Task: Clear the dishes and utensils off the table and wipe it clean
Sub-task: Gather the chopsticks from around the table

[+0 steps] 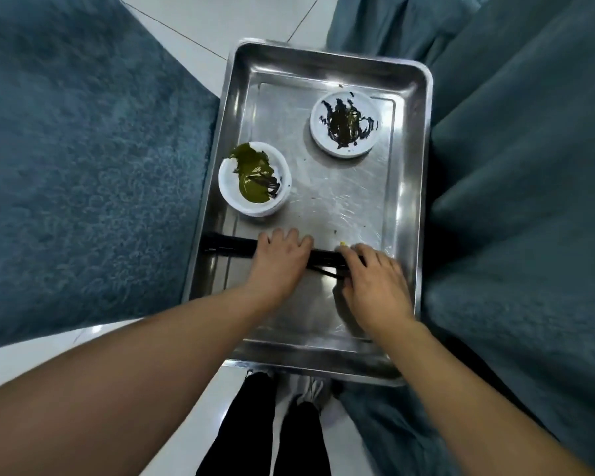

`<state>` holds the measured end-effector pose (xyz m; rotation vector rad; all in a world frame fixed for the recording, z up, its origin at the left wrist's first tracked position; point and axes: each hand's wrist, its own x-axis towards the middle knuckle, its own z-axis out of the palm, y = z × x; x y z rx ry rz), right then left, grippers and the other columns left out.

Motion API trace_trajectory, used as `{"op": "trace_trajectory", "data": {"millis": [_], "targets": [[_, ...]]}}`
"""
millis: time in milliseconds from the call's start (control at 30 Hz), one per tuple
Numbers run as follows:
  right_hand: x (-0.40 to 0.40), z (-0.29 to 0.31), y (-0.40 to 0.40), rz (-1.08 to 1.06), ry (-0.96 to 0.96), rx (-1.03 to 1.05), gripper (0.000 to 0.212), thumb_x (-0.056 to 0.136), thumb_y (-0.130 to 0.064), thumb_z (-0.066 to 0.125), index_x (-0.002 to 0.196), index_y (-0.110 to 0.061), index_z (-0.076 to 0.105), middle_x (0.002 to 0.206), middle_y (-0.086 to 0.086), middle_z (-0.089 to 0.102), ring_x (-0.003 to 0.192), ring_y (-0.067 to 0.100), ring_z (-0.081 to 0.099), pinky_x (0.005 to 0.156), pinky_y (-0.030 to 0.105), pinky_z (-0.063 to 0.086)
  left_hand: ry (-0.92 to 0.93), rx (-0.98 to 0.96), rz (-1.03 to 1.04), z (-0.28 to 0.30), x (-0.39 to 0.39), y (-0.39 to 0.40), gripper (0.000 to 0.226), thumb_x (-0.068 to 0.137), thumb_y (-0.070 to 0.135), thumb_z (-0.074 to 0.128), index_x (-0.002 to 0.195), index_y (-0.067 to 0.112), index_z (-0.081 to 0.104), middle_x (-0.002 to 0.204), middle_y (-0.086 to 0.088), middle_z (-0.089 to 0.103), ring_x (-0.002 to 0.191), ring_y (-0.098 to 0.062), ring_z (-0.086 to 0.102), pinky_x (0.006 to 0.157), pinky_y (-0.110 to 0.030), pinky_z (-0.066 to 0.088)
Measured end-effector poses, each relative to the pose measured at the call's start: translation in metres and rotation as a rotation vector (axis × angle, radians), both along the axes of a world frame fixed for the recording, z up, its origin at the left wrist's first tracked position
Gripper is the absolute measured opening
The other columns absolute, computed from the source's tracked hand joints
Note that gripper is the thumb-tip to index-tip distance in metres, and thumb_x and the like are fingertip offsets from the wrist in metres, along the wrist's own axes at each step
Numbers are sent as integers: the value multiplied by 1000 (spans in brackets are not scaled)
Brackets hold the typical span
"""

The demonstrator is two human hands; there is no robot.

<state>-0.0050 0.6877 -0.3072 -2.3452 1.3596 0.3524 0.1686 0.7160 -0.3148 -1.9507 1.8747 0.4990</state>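
Note:
A steel tray (409, 187) lies below me between blue cushions. On it stand two white dishes: one (255, 197) at the left smeared with green sauce, one (345, 123) farther back with dark smears. A bundle of black chopsticks (227, 247) lies across the tray's near part, its left end over the rim. My left hand (280, 261) lies over the bundle's middle, fingers curled over it. My right hand (371, 280) holds the bundle's right end, which it hides.
Blue fabric cushions (83, 166) flank the tray on the left and right (529, 166). White tiled floor (193, 25) shows beyond and beneath. My legs and shoes (289, 407) are under the tray's near edge.

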Motion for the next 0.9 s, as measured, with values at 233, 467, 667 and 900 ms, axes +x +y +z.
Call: {"op": "trace_trajectory", "data": {"millis": [233,467,667,900], "targets": [[-2,-23,9,-36,21,41,69,96,-36,52,158,-24,23,158,4,33,144,23,30,121,40,21,-48,-23,42,-18,10,16,66,94,31,55,153,21,27,150,-11,40,136,-34,40,109,-56,33],[1,-23,9,-60,13,17,69,92,-30,56,155,-24,28,153,1,36,138,24,36,116,40,26,-49,-49,36,-21,11,23,78,94,41,58,158,23,17,159,-10,28,144,-33,31,115,-53,27],[2,-1,13,-92,-38,-14,65,91,-25,56,152,-22,35,151,3,39,134,25,41,113,41,30,25,-97,37,6,8,28,69,91,36,62,152,22,33,155,-11,38,140,-32,38,115,-50,29],[-2,86,18,-188,-136,-78,60,92,-25,59,148,-23,38,152,4,40,136,26,41,111,42,32,136,-208,21,109,-2,27,54,95,36,58,145,20,44,149,-9,46,136,-31,44,109,-47,34]]}}
